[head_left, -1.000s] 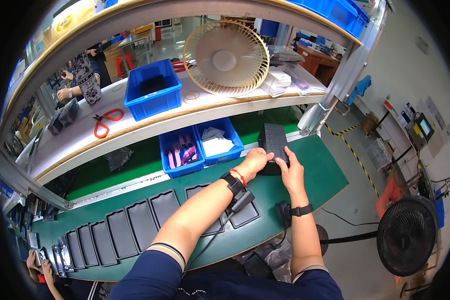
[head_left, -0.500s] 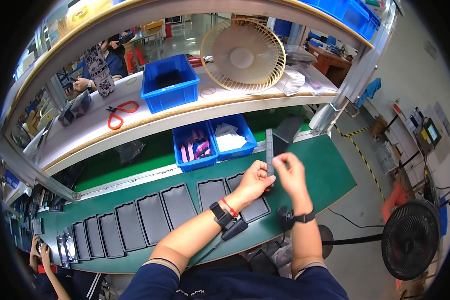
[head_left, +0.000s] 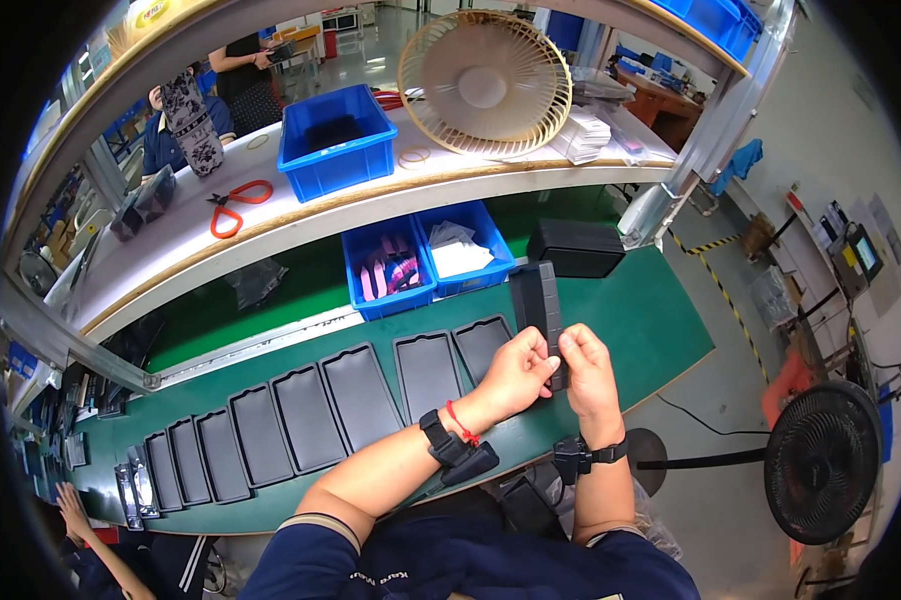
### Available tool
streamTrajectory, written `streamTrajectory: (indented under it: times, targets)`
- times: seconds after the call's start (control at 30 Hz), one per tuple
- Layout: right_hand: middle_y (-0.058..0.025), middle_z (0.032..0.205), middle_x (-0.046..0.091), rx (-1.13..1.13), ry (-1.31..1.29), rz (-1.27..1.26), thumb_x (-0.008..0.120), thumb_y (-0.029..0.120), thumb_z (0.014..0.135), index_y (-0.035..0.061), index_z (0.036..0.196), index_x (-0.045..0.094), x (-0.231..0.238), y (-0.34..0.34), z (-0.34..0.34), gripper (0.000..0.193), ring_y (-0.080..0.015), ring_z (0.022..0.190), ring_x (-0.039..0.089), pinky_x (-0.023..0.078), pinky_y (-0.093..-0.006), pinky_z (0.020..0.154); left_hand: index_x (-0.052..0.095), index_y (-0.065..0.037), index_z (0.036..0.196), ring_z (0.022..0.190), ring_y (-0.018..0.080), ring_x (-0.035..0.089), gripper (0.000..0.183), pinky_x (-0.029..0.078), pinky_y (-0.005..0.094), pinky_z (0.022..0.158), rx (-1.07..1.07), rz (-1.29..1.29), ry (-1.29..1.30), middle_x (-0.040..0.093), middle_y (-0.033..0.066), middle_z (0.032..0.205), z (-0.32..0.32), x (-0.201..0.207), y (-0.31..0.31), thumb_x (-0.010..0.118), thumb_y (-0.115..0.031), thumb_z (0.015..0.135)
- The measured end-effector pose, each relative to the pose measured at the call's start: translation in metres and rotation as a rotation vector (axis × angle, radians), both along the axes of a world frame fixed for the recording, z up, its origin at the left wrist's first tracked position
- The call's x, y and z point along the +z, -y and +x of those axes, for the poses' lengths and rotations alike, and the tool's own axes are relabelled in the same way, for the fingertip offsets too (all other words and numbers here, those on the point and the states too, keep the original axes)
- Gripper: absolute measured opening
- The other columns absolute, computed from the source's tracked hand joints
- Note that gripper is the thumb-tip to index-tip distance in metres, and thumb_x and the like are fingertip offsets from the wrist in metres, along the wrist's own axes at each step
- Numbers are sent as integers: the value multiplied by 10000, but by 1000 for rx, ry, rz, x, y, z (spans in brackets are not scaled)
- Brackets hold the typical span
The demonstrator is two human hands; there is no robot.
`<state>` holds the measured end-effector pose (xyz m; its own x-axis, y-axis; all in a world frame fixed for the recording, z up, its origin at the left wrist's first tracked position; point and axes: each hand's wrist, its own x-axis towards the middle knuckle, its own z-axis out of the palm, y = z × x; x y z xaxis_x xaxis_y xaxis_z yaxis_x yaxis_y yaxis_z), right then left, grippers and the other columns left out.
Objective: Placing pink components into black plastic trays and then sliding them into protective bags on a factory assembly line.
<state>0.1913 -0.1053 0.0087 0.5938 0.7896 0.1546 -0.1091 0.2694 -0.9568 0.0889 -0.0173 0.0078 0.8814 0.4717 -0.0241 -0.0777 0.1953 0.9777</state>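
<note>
A dark, flat rectangular piece with a grey, segmented edge (head_left: 550,303) stands tilted upright above the green table. My left hand (head_left: 519,372) grips its lower part, thumb against the segmented edge and fingers curled. On the other side my right hand (head_left: 589,368) is closed, thumb and fingers pinched at the lower right edge of the same piece. Both wrists wear black straps with small devices. Just left of my hands, a shallow black tray (head_left: 479,345) lies partly hidden by my left hand. Behind the held piece sits a black box (head_left: 577,247).
More black trays (head_left: 359,398) lie in a row across the green table (head_left: 661,320). Two blue bins (head_left: 376,312) stand under the shelf, which bears another blue bin (head_left: 339,180), red-handled cutters (head_left: 233,208) and a fan. A co-worker's hand (head_left: 71,515) shows at far left.
The held piece has turned from nearly edge-on to show its broad dark face. My right hand has come lower along its edge. The view has shifted slightly.
</note>
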Motion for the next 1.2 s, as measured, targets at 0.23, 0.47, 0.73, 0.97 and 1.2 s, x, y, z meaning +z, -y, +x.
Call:
streamTrajectory:
  times: [0.23, 0.47, 0.73, 0.97, 1.2]
  targets:
    - [-54, 853, 639, -97, -226, -141, 508, 221, 943, 30, 882, 568, -26, 35, 85, 209, -113, 727, 607, 508, -262, 675, 449, -46, 839, 554, 56, 518, 121, 509, 230, 491, 185, -57, 44, 517, 3, 655, -32, 10, -10, 565, -30, 868]
    - [-89, 1025, 583, -294, 514, -369, 676, 187, 815, -2, 1079, 569, -6, 31, 34, 342, -120, 870, 525, 450, -243, 718, 499, -45, 791, 583, 14, 510, 134, 384, 176, 483, 216, 197, -2, 546, -23, 657, -25, -7, 3, 625, -22, 832]
    - [-49, 857, 557, -392, 626, -250, 565, 70, 877, -52, 1005, 547, 10, 35, 47, 178, -99, 779, 494, 436, -237, 709, 567, -22, 1150, 1080, 289, 541, 387, 445, 385, 909, -90, 843, 16, 596, 159, 1110, -49, 17, 10, 653, -193, 814]
    - [-212, 971, 646, -394, 738, -869, 643, 29, 769, -51, 1105, 578, -40, 39, 150, 352, -267, 923, 634, 474, -340, 804, 394, -93, 1355, 1385, 373, 107, 609, 173, 637, 1036, -449, 1246, -691, 209, 180, 1474, -103, -5, -12, 569, -392, 855]
    - [-203, 1072, 577, -601, 1417, -782, 742, 183, 699, -26, 1069, 611, 16, -21, 41, 444, -376, 989, 537, 428, -435, 872, 414, -85, 1339, 1373, 386, 150, 587, 170, 608, 1054, -258, 1212, -539, 223, 215, 1456, -130, -12, -15, 571, -382, 858]
